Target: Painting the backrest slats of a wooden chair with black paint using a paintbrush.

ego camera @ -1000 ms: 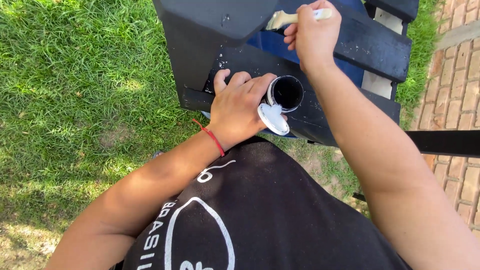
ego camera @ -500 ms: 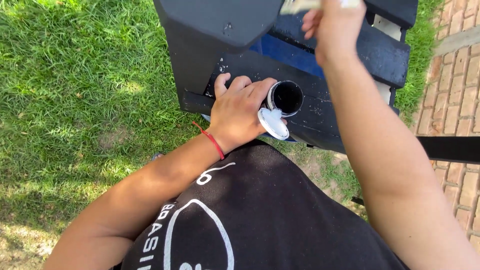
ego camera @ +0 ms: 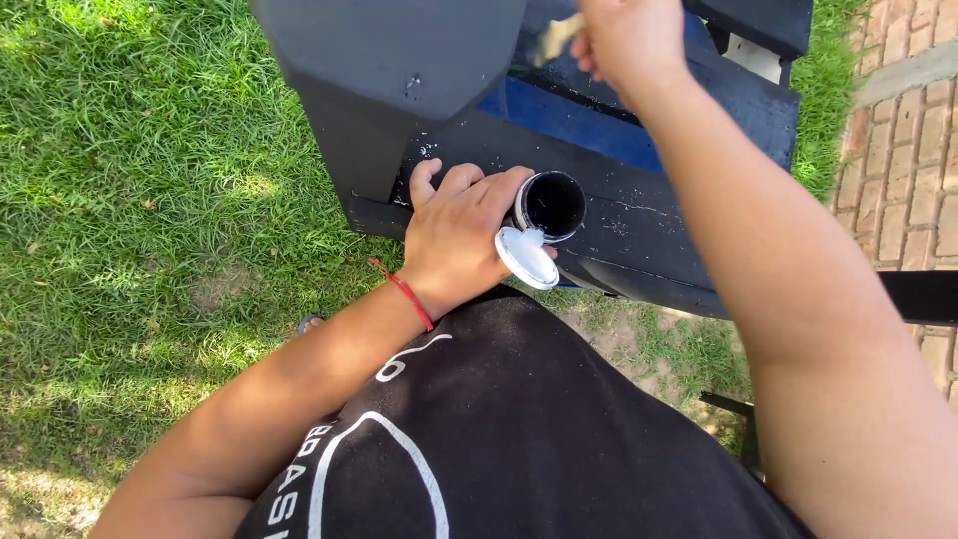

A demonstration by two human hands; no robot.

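My left hand (ego camera: 457,236) grips a small round paint can (ego camera: 550,205) with black paint inside, resting on the black-painted wooden furniture piece (ego camera: 599,160). Its white lid (ego camera: 526,258) is pinched under the same hand, below the can. A red string bracelet (ego camera: 404,292) circles that wrist. My right hand (ego camera: 624,40) is raised at the top of the view, closed on a paintbrush with a pale wooden handle (ego camera: 557,36); the bristles are out of sight. A blue unpainted strip (ego camera: 569,122) shows on the wood between the hands.
Green grass (ego camera: 140,200) covers the ground at left. A brick path (ego camera: 913,180) runs along the right side. A dark bar (ego camera: 918,296) sticks out at right. My black shirt with a white print (ego camera: 499,439) fills the bottom.
My right hand with the brush rose toward the top edge, then came slightly back down and left. The left hand, can and lid stayed in place.
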